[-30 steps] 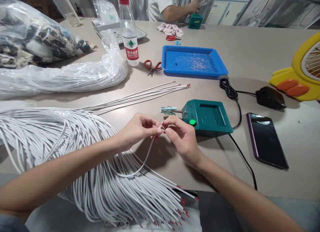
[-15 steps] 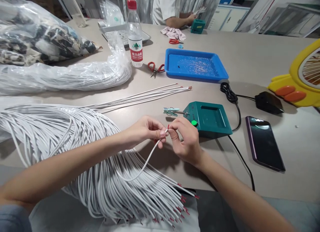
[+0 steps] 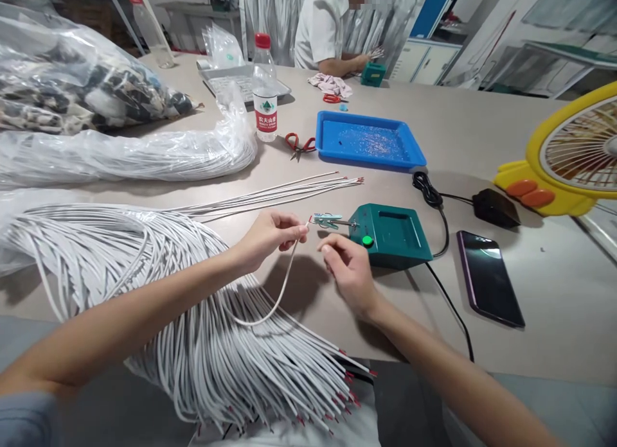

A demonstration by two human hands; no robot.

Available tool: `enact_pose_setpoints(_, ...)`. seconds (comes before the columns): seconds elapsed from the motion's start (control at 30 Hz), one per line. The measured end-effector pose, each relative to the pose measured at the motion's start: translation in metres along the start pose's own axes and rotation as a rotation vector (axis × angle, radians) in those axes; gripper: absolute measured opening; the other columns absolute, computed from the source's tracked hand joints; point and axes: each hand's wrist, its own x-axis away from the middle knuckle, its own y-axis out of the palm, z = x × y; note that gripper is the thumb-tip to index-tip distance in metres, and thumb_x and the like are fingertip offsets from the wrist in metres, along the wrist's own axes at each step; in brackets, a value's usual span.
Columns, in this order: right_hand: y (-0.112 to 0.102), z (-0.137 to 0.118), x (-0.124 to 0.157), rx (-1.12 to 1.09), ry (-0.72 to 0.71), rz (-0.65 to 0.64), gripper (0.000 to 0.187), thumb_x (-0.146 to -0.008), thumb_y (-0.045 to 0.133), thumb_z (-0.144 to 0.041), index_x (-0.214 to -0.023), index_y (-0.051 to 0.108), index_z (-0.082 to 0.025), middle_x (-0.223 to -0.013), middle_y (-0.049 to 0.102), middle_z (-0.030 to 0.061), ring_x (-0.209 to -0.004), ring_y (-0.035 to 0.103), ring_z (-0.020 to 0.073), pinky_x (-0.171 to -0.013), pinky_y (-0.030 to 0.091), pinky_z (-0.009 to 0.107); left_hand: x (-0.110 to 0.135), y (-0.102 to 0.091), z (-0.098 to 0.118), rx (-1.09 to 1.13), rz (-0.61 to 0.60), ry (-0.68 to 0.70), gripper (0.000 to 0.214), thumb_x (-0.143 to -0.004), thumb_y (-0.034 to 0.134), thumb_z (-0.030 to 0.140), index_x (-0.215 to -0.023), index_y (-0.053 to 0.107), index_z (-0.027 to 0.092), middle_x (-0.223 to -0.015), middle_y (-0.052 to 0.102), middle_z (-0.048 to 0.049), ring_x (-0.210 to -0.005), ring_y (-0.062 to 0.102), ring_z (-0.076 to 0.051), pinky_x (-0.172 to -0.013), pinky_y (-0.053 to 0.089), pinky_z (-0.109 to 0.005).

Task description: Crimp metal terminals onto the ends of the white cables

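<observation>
My left hand (image 3: 279,237) pinches a white cable (image 3: 285,277) close to its red tip, which is beside the small clip (image 3: 328,220) on the front of the green machine (image 3: 393,235). I cannot tell if the tip touches the clip. Just below that clip, my right hand (image 3: 348,267) is closed, thumb and index finger together, with nothing visible in them. The held cable curves down to a large bundle of white cables (image 3: 193,318) with red ends, lying under my left forearm and over the table's front edge. Several separate cables (image 3: 270,195) lie on the table behind my left hand.
Beyond the machine are a blue tray (image 3: 371,164) with scraps, red-handled scissors (image 3: 295,146) and a water bottle (image 3: 266,106). To the right are a phone (image 3: 489,277), a black adapter (image 3: 496,207) and a yellow fan (image 3: 544,171). Another person (image 3: 322,29) sits across the table.
My left hand has brought the cable's tip up to the clip. My right hand has let go of the tip and is now apart from it. The view has tilted slightly.
</observation>
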Motion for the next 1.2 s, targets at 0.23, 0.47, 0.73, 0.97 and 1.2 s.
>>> enact_pose_setpoints(0.23, -0.014, 0.007, -0.007, 0.863, -0.76, 0.135, 0.037, -0.083, 0.054, -0.006, -0.117, 0.054, -0.019, -0.096, 0.058, 0.0074, -0.085, 0.055, 0.0157, -0.072, 0.049, 0.027, 0.0, -0.001, 0.002, 0.423, -0.23, -0.358, 0.011, -0.073, 0.068, 0.014, -0.067, 0.066, 0.005, -0.061, 0.059, -0.0033, -0.045, 0.042, 0.0, -0.039, 0.031, -0.008)
enact_pose_setpoints(0.47, -0.02, 0.01, -0.01, 0.908, -0.762, 0.063, 0.029, -0.086, 0.053, -0.009, -0.114, 0.057, -0.018, -0.093, 0.056, 0.0069, -0.083, 0.056, 0.0136, -0.064, 0.046, 0.023, 0.001, 0.001, 0.003, 0.57, -0.277, -0.522, 0.014, -0.077, 0.055, -0.001, -0.068, 0.065, 0.002, -0.062, 0.058, -0.0042, -0.044, 0.044, 0.0, -0.038, 0.036, -0.004)
enact_pose_setpoints(0.73, -0.018, 0.012, -0.012, 1.014, -0.831, 0.045, 0.022, -0.083, 0.058, -0.011, -0.103, 0.062, -0.019, -0.089, 0.063, 0.0053, -0.08, 0.053, 0.0146, -0.069, 0.045, 0.026, 0.001, 0.002, 0.004, 0.597, -0.328, -0.53, 0.027, -0.075, 0.043, -0.008, -0.06, 0.064, 0.0, -0.051, 0.051, -0.0018, -0.038, 0.039, 0.001, -0.037, 0.035, -0.004)
enact_pose_setpoints(0.97, -0.019, 0.011, -0.01, 0.963, -0.856, 0.115, 0.015, -0.079, 0.058, -0.006, -0.089, 0.062, -0.017, -0.078, 0.064, 0.0046, -0.073, 0.053, 0.0146, -0.066, 0.045, 0.027, 0.003, 0.003, 0.002, 0.562, -0.339, -0.528, 0.014, -0.074, 0.054, -0.001, -0.066, 0.064, 0.004, -0.061, 0.058, -0.0033, -0.044, 0.042, 0.001, -0.04, 0.036, -0.005)
enact_pose_setpoints(1.2, -0.006, 0.007, -0.002, 0.563, -0.508, 0.151, 0.008, -0.083, 0.053, -0.015, -0.076, 0.057, -0.015, -0.071, 0.054, 0.0032, -0.066, 0.047, 0.0127, -0.059, 0.039, 0.026, 0.013, 0.009, -0.003, -0.199, -0.204, 0.074, 0.013, -0.078, 0.061, 0.021, -0.071, 0.065, 0.011, -0.058, 0.058, -0.0025, -0.053, 0.052, -0.008, -0.052, 0.042, -0.019)
